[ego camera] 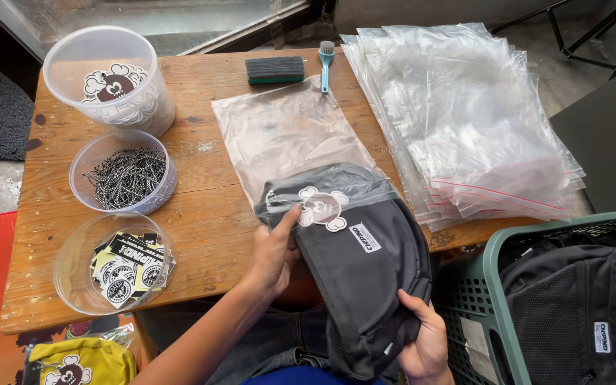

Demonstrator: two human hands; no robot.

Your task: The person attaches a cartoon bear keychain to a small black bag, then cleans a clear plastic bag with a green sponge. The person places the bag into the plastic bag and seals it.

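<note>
On the wooden table (201, 235), from the head camera, we see a clear plastic bag (286, 132) lying flat, its near end drawn over the top of a folded grey bag (365, 278). We find the left hand (274, 253) grasping the grey bag's left edge, thumb up against a cartoon-shaped tag (322, 208) on its front. We see the right hand (425, 342) clasping the bag's lower end from beneath, fingers curled around the fabric. The grey bag hangs partly over the table's near edge, above the person's lap.

Left of the hands we note three clear tubs: one with stickers (119, 267), one with ball chains (126, 175), one with cartoon tags (112, 85). A stack of clear bags (465, 114) lies at right, a green basket (497, 299) of dark bags beside it. An eraser block (274, 69) and a small blue brush (326, 63) lie at the far edge.
</note>
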